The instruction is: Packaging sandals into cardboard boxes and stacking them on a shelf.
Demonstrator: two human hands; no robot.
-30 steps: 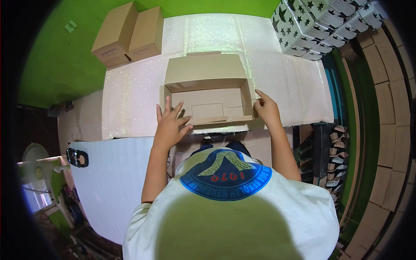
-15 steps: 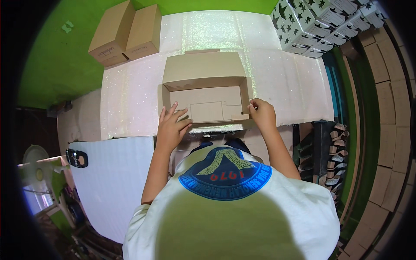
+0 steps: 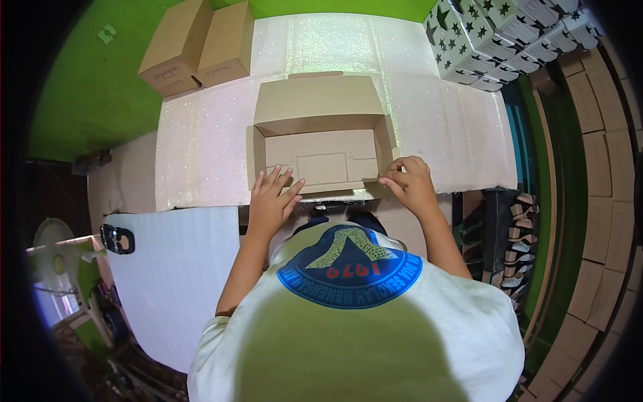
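Observation:
A brown cardboard box (image 3: 320,142) lies in front of me, its hinged lid (image 3: 318,99) raised at the far side and nothing inside it. My left hand (image 3: 271,202) rests with fingers spread over the near left corner, the fingertips reaching past the front wall. At the near right corner, my right hand (image 3: 410,182) has its fingers bent and pinched on the box's edge. Those fingers partly hide the corner.
Two brown cartons (image 3: 224,65) stand at the far left of the sparkly white table cover (image 3: 442,141). Star-patterned boxes (image 3: 469,50) are stacked at the far right. A black sandal (image 3: 118,239) sits on the white surface at left; several shoes (image 3: 522,234) fill a rack at right.
My right hand has shifted down the right side to the near corner, and the small flap upright there no longer stands out. My left hand has slid slightly right along the front wall.

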